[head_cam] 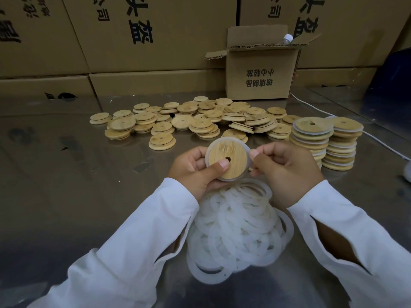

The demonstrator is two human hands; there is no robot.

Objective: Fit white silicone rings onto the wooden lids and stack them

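Sleeves [124, 247]: white and long, one on each forearm, coming in from the two lower corners.
Ring pile [240, 227]: a loose heap of white silicone rings on the table between the forearms, just below the hands, overlapping every which way.
Table [66, 174]: dull grey metal, scuffed, with everything else standing or lying on it.
Left hand [193, 170]: grips the wooden lid from its left side. The thumb lies across the face with its tip at the small hole, and the fingers curl behind.
Right hand [287, 167]: fingers curled, thumb and forefinger pinching the ring at the lid's right edge.
Lid in hand [231, 158]: round, pale wood, held above the far edge of the ring pile, its face tilted toward the camera.
Ring on lid [208, 152]: a white band shows around the lid's rim, plainest along the left and bottom. I cannot tell whether it sits evenly all the way round.
Loose lids [195, 121]: many wooden lids spread on the table beyond the hands, some flat, some lying on one another.
Stacks [311, 138]: two upright stacks of lids with white rings between the layers. They stand side by side, right of the loose lids, the second one [342, 145] nearer the table's right side.
Cable [311, 107]: thin and white, running across the table behind the stacks.
Open box [260, 72]: small, cardboard, flaps up, standing behind the loose lids.
Bottle [287, 38]: a white cap and clear neck poke out of the box.
Cartons [133, 34]: a wall of large cardboard cartons with black print along the back.
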